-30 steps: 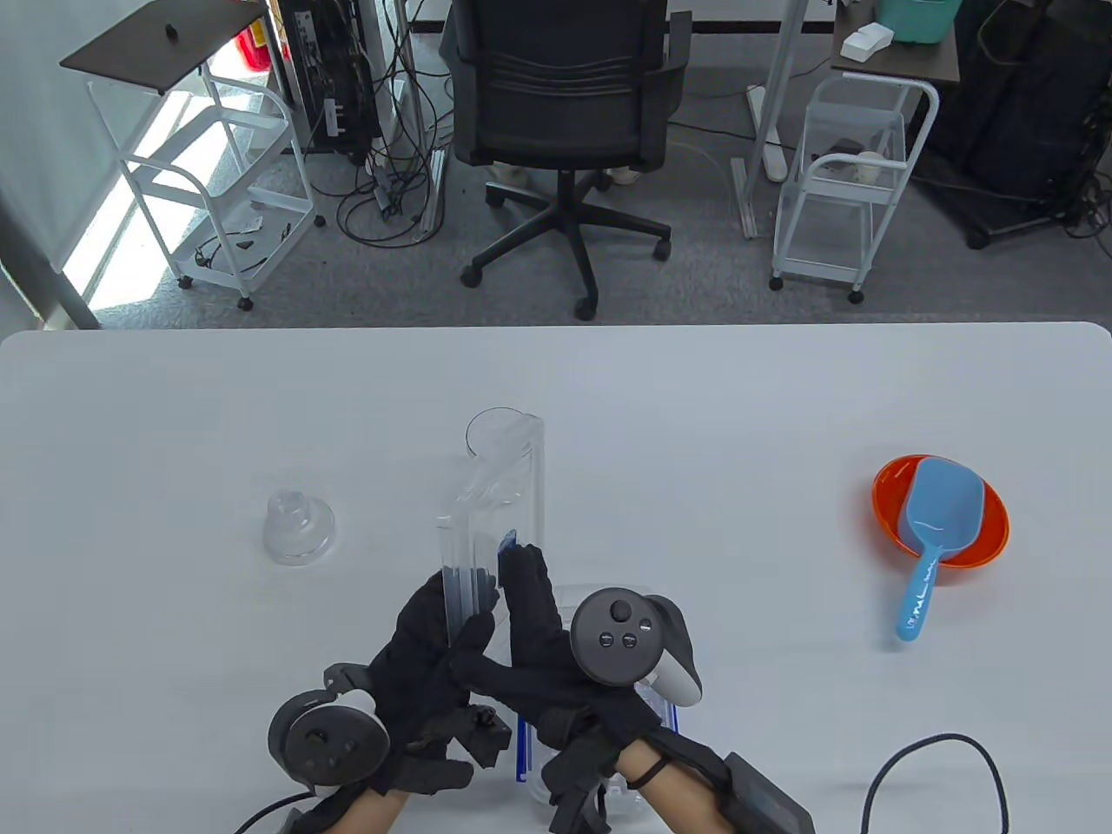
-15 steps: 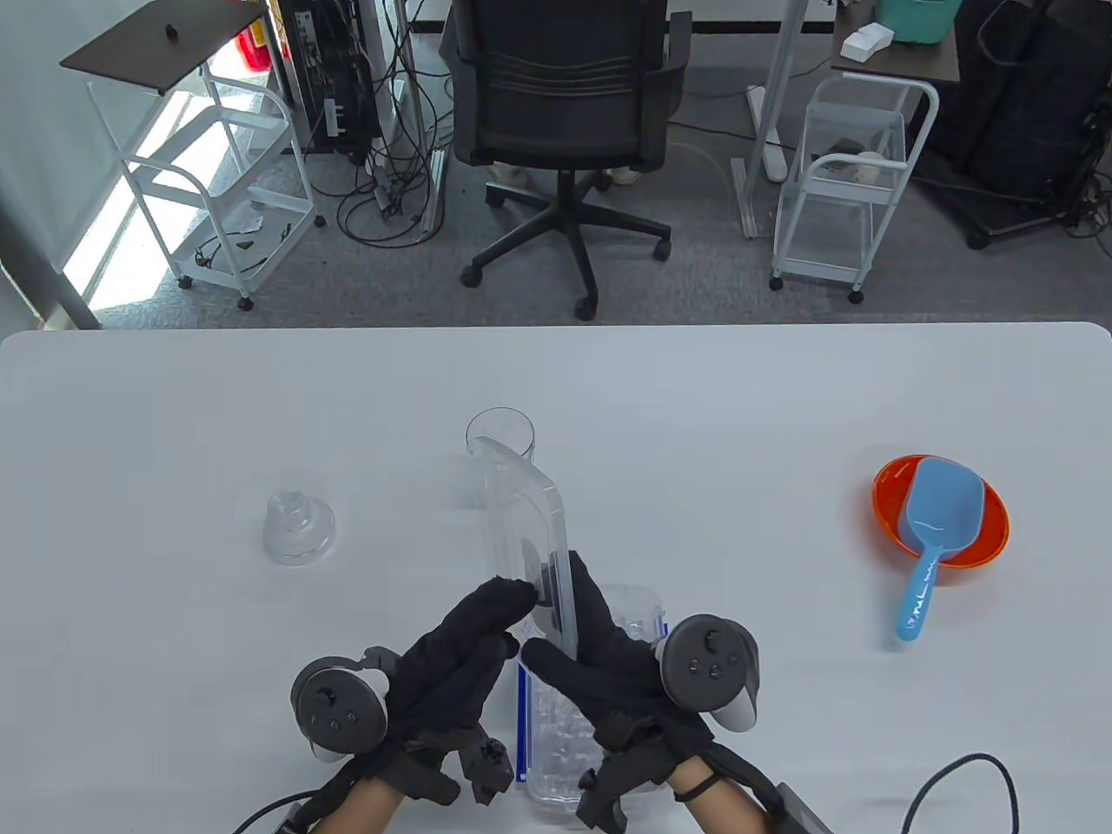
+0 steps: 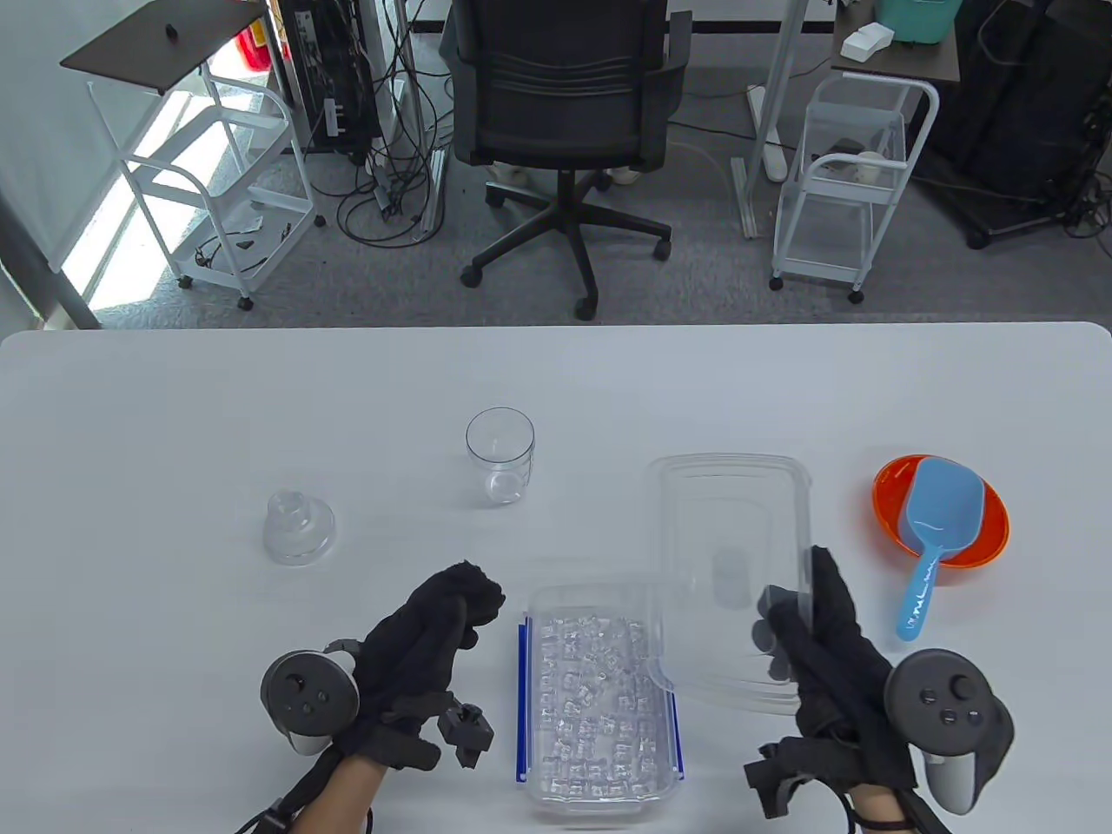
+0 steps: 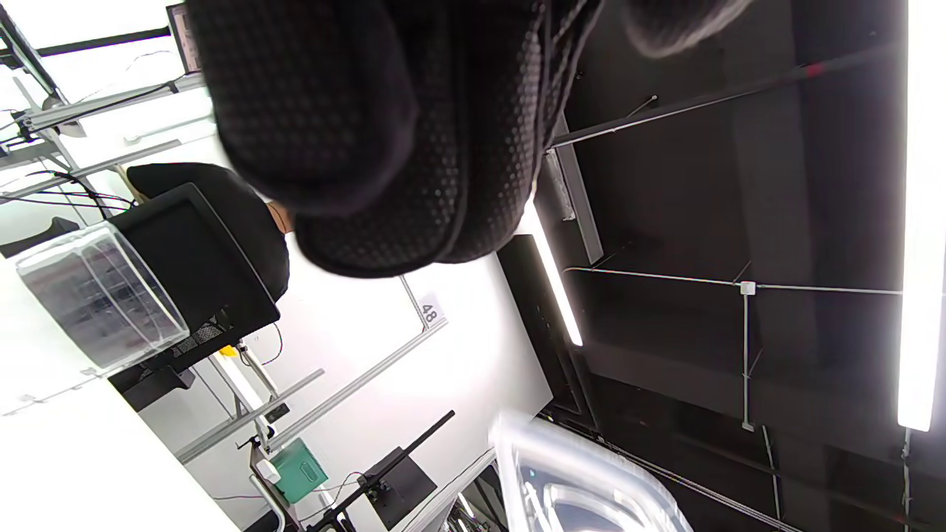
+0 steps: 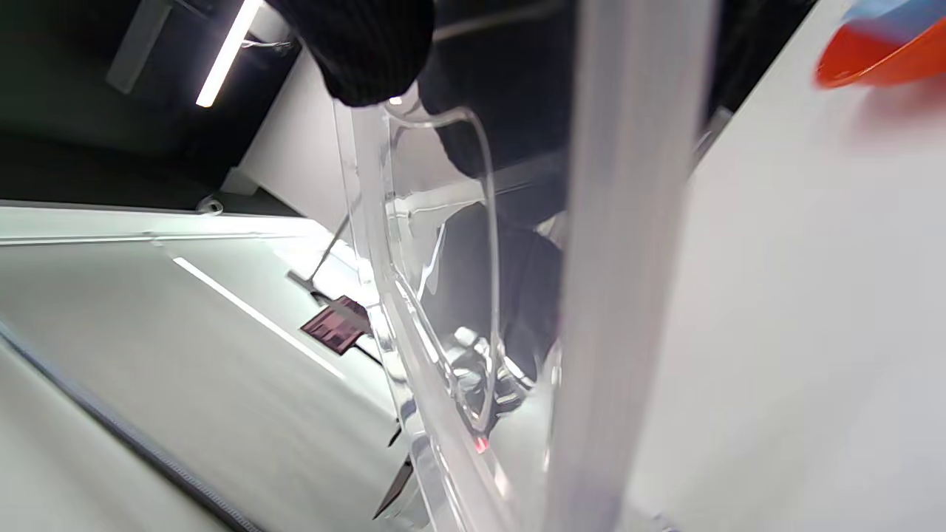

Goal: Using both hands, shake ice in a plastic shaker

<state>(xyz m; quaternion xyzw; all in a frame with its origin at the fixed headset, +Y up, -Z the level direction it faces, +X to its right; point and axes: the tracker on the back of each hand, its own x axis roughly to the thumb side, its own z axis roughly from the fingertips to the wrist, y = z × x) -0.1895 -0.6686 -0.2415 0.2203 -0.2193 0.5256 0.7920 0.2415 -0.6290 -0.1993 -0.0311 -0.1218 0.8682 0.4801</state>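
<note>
The clear plastic shaker cup [image 3: 499, 456] stands upright and empty mid-table, and shows in the left wrist view as the shaker cup [image 4: 96, 303]. Its clear domed cap [image 3: 298, 527] sits apart to the left. An open clear box [image 3: 599, 704] with blue side clips holds several ice cubes near the front edge. My right hand [image 3: 795, 608] grips the box's clear lid [image 3: 725, 556] by its right edge, held above the table to the right of the box; the lid [image 5: 443, 295] fills the right wrist view. My left hand [image 3: 473, 599] hangs loosely curled left of the box, holding nothing.
An orange bowl [image 3: 943, 517] with a blue scoop [image 3: 934, 530] in it stands at the right, just beyond the held lid. A black cable [image 3: 938, 764] loops at the front right corner. An office chair [image 3: 565, 130] and white carts stand past the table's far edge.
Both hands held the lid upright over the box. Now my right hand alone has carried it to the right and tipped it flatter; my left hand let go and drew back left. The ice is uncovered.
</note>
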